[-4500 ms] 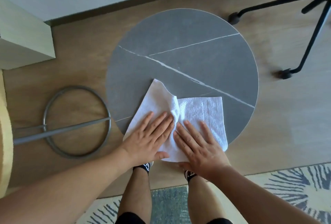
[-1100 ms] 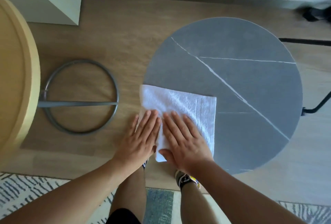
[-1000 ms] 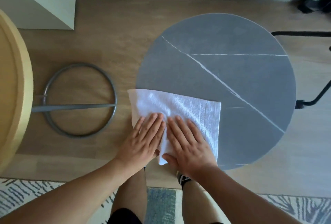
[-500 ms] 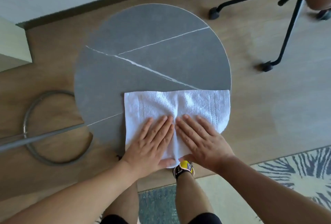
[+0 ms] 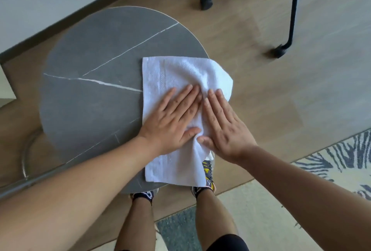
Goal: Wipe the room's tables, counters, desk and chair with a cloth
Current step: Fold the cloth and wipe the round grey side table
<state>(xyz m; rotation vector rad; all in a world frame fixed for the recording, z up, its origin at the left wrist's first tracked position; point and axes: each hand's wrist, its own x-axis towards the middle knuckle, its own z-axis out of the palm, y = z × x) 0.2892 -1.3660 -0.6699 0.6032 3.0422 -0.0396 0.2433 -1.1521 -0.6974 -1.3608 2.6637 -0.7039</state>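
Left hand (image 5: 172,118) and right hand (image 5: 224,126), fingers spread, press the cloth (image 5: 176,74), hiding the table (image 5: 90,106) edge.

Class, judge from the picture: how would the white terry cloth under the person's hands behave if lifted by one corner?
The white terry cloth would probably hang limp: it bunches between the left hand and right hand. Its right edge already droops past the round grey stone-look tabletop, suggesting no stiffness. It likely feels light.
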